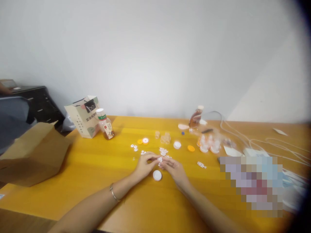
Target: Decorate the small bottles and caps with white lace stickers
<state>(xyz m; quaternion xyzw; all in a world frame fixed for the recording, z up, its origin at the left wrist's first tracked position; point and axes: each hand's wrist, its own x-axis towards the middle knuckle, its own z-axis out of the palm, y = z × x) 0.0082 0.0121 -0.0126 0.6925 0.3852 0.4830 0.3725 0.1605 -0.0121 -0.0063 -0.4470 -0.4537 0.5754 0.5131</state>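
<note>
My left hand (145, 165) and my right hand (175, 171) meet over the middle of the table, fingertips pinched on a small white cut-out piece (159, 159) with holes in it. Its exact kind is too small to make out. Just below the fingers lies a round white lid (157, 175). Beyond the fingertips is a little pile of similar white cut-out pieces (163, 151). Small white discs (135, 147) are scattered to the left of the pile. Another white cut-out piece (201, 165), longish in shape, lies off to the right.
Behind are clear small blocks (165, 138), a white round cap (177, 145) and an orange disc (190, 148). White-capped containers (209, 144) cluster at right. Two drink bottles (106, 125) (196, 117), a paper bag (84, 117), a cardboard box (34, 152) and cables (233, 127) surround the area.
</note>
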